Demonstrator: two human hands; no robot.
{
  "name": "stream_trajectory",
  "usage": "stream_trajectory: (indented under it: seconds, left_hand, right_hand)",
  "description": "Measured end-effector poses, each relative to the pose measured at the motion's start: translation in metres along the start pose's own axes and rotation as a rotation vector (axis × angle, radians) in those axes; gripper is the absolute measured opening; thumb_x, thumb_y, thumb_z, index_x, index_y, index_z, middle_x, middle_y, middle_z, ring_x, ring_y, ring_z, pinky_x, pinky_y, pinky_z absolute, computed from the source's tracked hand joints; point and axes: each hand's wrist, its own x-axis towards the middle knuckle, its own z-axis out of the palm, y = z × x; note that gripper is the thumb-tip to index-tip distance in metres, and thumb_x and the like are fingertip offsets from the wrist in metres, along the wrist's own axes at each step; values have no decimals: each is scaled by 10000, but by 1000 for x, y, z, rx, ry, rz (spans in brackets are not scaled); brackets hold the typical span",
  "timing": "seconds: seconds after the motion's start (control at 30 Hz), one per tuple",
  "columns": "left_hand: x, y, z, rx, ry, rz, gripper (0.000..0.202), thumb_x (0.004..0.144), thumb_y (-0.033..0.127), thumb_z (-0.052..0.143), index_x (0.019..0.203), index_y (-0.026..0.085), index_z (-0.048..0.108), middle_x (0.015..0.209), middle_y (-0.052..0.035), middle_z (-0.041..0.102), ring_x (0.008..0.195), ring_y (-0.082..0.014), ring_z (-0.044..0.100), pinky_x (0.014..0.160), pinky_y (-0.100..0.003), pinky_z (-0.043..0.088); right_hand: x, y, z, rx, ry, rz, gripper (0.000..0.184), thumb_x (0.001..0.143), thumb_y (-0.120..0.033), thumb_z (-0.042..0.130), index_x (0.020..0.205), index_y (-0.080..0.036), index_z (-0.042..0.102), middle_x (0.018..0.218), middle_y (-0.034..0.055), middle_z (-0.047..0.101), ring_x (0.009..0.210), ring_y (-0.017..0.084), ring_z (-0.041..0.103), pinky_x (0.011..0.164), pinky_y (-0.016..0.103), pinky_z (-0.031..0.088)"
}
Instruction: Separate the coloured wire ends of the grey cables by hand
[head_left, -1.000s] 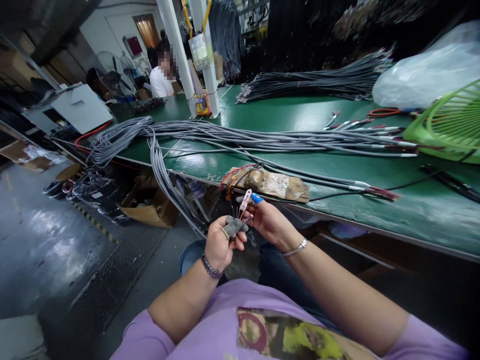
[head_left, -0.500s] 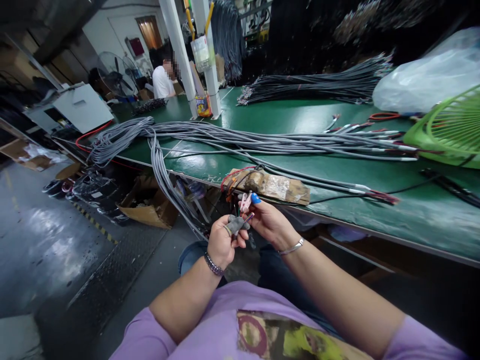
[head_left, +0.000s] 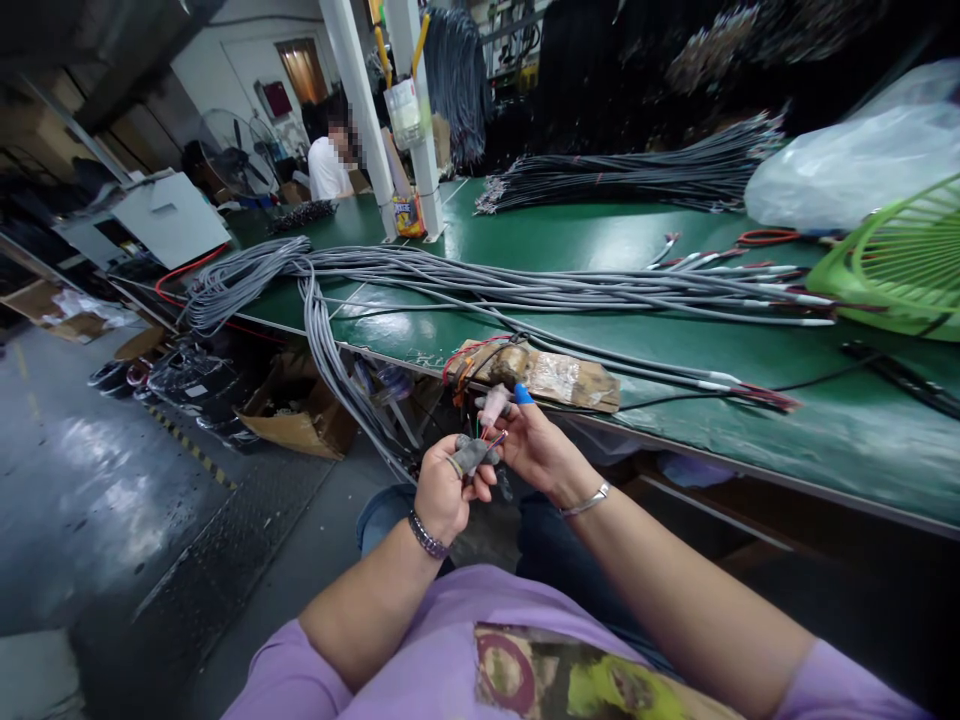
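Note:
My left hand (head_left: 448,482), with grey covers on its fingertips, pinches thin coloured wires (head_left: 496,438) that fan out beyond the fingers. The cable they come from is hidden by the hand. Close against it on the right, my right hand (head_left: 546,450), blue on its thumb tip, is closed on a small pale pink connector (head_left: 493,406) that looks blurred. Some wires run between the connector and my left fingertips; whether their ends sit inside it I cannot tell. Both hands are just off the table edge, in front of a wooden block (head_left: 571,378) wrapped in clear tape.
Grey cables (head_left: 450,268) lie along the green table (head_left: 637,232), some hanging over its front edge. Black cables (head_left: 615,178) are bundled behind. A green basket (head_left: 900,265) and a plastic bag (head_left: 847,175) stand right. A person (head_left: 328,165) sits beyond the white posts.
The pink connector has turned slightly and is more blurred. My right thumb has shifted a little to the right. My left hand keeps its pinch on the wires.

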Motion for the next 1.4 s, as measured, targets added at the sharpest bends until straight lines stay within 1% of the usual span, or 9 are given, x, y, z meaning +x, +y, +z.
stream_trajectory:
  seconds: [0.13, 0.23, 0.3, 0.53, 0.8, 0.93, 1.07, 1.2, 1.4]
  left_hand:
    - [-8, -2, 0, 0, 27, 12, 191, 696, 311, 657, 648, 141, 584, 501, -12, 614, 320, -66, 481, 323, -162, 201]
    - [-11, -3, 1, 0, 63, 42, 208, 692, 324, 675, 657, 140, 582, 514, -9, 619, 332, -64, 488, 327, -157, 216]
    - [-11, -2, 3, 0, 85, 60, 227, 690, 339, 683, 663, 138, 581, 520, -8, 619, 335, -62, 489, 327, -154, 213]
    - [-4, -2, 4, -22, 87, 72, 242, 693, 349, 689, 672, 141, 567, 535, -6, 627, 341, -57, 491, 331, -148, 217]
    - [2, 0, 4, -21, 71, 70, 203, 679, 318, 673, 677, 135, 585, 518, -5, 616, 335, -61, 489, 325, -152, 204]
    - [3, 0, 5, -6, 77, 60, 194, 653, 298, 680, 658, 141, 567, 509, -3, 616, 330, -63, 484, 327, -155, 207]
    - [4, -1, 5, 18, 93, 38, 211, 637, 300, 689, 629, 143, 548, 498, -3, 612, 321, -61, 477, 330, -156, 208]
    - [6, -1, 4, 34, 88, 33, 209, 642, 310, 689, 644, 138, 570, 496, -2, 608, 319, -59, 475, 329, -156, 205]
    - [2, -5, -2, 40, 80, 72, 185, 691, 308, 662, 667, 146, 576, 517, 2, 617, 342, -59, 497, 330, -154, 220]
  right_hand:
    - [-2, -3, 2, 4, -20, 28, 371, 799, -555, 592, 781, -190, 654, 737, 23, 664, 581, 113, 557, 561, 248, 467]
    - [-2, -4, 4, -24, -12, -24, 250, 760, -434, 685, 770, -185, 665, 703, 0, 651, 572, 96, 535, 572, 229, 463]
    - [-3, -3, 4, -59, -10, -66, 233, 727, -400, 724, 741, -175, 662, 667, -9, 636, 573, 93, 533, 574, 221, 460]
    - [-5, 0, 4, -109, 4, -115, 298, 713, -465, 731, 747, -173, 682, 665, -3, 645, 581, 103, 556, 564, 227, 470]
    - [7, -1, 4, -20, -33, -12, 254, 747, -442, 715, 758, -190, 692, 736, 16, 693, 620, 121, 585, 592, 249, 485]
    - [10, 1, 5, -10, -25, -66, 267, 723, -449, 736, 678, -196, 664, 640, -8, 645, 571, 105, 552, 572, 230, 474]
    - [11, 3, 7, -17, -11, -106, 276, 717, -464, 738, 680, -201, 661, 633, -12, 630, 567, 98, 542, 561, 218, 466]
    - [10, 4, 6, -45, -30, -108, 324, 737, -521, 695, 704, -201, 651, 647, -4, 631, 570, 104, 544, 559, 228, 468]
    - [-5, 6, -7, -99, -113, -14, 478, 755, -669, 565, 780, -196, 631, 742, 31, 633, 626, 134, 565, 574, 269, 475]
